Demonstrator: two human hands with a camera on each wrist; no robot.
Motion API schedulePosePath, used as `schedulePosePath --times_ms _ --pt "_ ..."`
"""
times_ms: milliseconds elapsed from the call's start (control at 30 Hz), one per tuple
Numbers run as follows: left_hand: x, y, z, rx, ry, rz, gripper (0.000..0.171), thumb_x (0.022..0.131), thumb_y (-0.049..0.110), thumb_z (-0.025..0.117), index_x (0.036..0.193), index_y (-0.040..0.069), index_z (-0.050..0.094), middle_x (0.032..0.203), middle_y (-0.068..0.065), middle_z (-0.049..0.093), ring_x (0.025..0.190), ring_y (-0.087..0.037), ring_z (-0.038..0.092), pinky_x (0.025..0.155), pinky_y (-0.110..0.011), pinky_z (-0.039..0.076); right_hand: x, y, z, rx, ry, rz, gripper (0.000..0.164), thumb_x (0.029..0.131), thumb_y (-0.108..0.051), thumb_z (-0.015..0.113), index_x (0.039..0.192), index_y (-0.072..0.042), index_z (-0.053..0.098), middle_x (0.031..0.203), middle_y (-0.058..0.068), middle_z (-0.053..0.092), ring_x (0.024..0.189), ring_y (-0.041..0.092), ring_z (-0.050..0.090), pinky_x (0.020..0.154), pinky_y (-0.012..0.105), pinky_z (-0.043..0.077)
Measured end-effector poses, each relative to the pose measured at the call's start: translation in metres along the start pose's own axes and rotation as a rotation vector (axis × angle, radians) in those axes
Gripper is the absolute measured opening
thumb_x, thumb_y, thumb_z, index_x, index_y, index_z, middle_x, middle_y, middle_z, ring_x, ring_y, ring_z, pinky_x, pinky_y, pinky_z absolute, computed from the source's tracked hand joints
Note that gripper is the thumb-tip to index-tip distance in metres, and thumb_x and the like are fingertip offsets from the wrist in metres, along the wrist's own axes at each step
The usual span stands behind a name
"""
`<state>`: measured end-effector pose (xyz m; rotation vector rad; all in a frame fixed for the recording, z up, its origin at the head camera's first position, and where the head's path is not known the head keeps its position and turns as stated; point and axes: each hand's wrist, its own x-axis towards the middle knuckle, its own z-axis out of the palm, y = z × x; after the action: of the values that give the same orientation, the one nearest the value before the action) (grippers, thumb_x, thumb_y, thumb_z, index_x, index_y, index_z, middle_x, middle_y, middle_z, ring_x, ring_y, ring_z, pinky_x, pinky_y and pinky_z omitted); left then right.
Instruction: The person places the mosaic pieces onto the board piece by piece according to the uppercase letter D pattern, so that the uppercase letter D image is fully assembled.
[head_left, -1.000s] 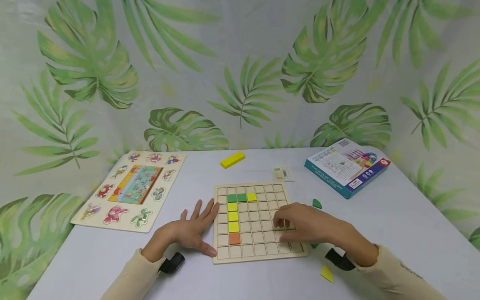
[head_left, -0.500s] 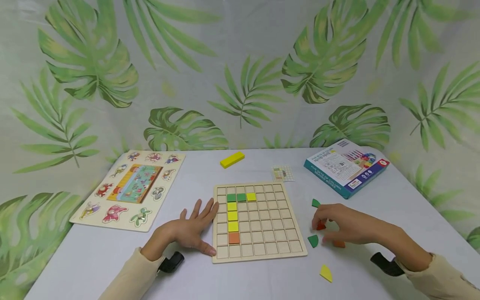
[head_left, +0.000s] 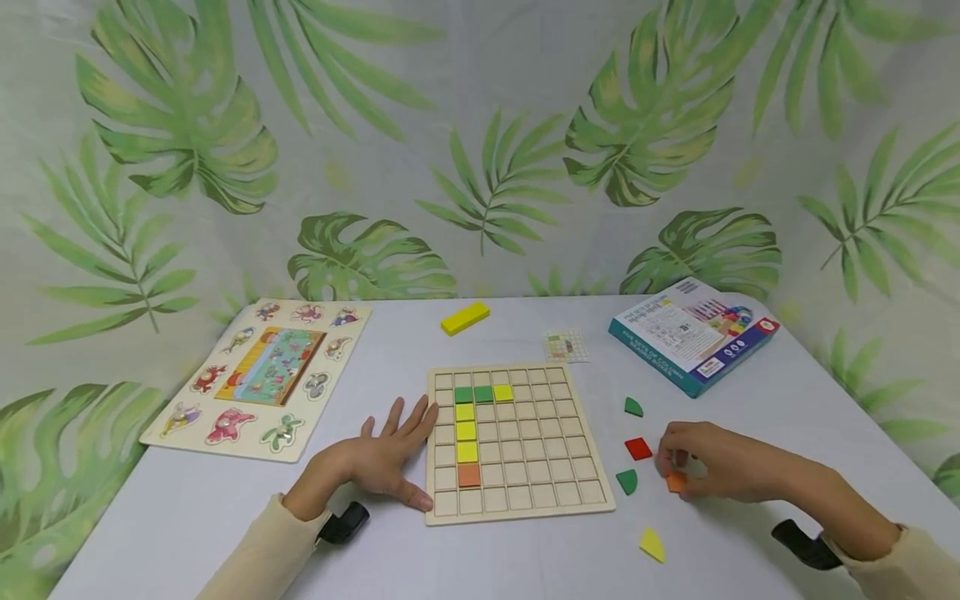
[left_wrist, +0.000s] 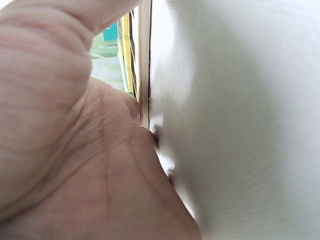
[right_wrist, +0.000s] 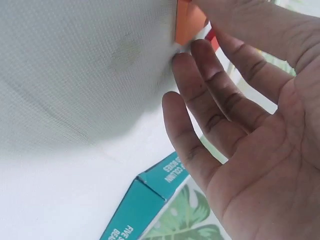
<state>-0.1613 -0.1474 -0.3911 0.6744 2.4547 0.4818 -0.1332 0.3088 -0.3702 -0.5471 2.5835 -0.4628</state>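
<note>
A wooden grid board point(head_left: 532, 500) lies on the table with green, yellow and orange square tiles in some cells. My left hand point(head_left: 386, 462) rests at the board's left edge, fingers spread. In the left wrist view its palm point(left_wrist: 100, 165) fills the left side, with the board's edge point(left_wrist: 145, 60) beyond. To the right of the board my right hand point(head_left: 720, 462) pinches an orange tile point(head_left: 677, 482) between thumb and fingers. The right wrist view shows this orange tile point(right_wrist: 189, 24) at the thumb, the other fingers point(right_wrist: 192, 85) loosely bent.
Near the right hand lie a red tile point(head_left: 638, 449), green quarter-round pieces point(head_left: 627, 482) and a yellow one point(head_left: 652, 546). Behind are a pattern card point(head_left: 566, 347), a yellow block point(head_left: 465, 318) and a teal box point(head_left: 693, 337). An animal puzzle board point(head_left: 251, 450) lies left.
My right hand has moved right, from over the board to the loose pieces, and now pinches the orange tile. The red tile is now uncovered. My left hand has stayed put.
</note>
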Motion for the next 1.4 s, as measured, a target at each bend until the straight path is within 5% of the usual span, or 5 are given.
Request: schedulePosePath --times_ms 433,700,933,1400 --pt "-0.001 0.001 -0.001 0.027 0.038 -0.014 0.129 0.072 0.055 0.085 0.162 0.007 0.004 0.169 -0.013 -0.006 0.153 -0.042 -0.013 0.115 -0.073 0.0 0.004 -0.003 -0.001 -0.076 0.056 -0.109 0.018 0.085 -0.027 0.081 0.09 -0.029 0.063 0.088 -0.016 0.058 0.083 0.004 0.053 0.075 0.022 0.053" --pt "0.006 0.008 -0.007 0.022 0.062 -0.056 0.138 0.062 0.051 0.093 0.161 0.005 0.008 0.169 -0.015 0.0 0.154 -0.043 -0.008 0.115 -0.074 0.004 0.019 -0.027 -0.004 -0.105 0.085 -0.176 0.017 0.087 -0.028 0.079 0.089 -0.03 0.062 0.089 -0.018 0.058 0.084 0.004 0.054 0.076 0.024 0.053" --pt "0.006 0.008 -0.008 0.018 0.057 -0.072 0.138 0.062 0.05 0.093 0.162 0.006 0.008 0.169 -0.014 0.0 0.154 -0.042 -0.007 0.115 -0.073 0.004 0.036 -0.049 0.0 -0.104 0.115 -0.273 0.014 0.09 -0.027 0.075 0.09 -0.03 0.062 0.088 -0.016 0.056 0.081 0.006 0.054 0.07 0.021 0.049" --pt "0.009 0.007 -0.009 0.02 0.061 -0.067 0.138 0.062 0.051 0.092 0.162 0.007 0.008 0.169 -0.013 -0.002 0.154 -0.041 -0.008 0.116 -0.072 0.003 0.072 -0.097 0.012 -0.11 0.135 -0.453 0.006 0.095 -0.023 0.069 0.091 -0.025 0.065 0.091 -0.015 0.059 0.086 0.006 0.058 0.079 0.024 0.051"
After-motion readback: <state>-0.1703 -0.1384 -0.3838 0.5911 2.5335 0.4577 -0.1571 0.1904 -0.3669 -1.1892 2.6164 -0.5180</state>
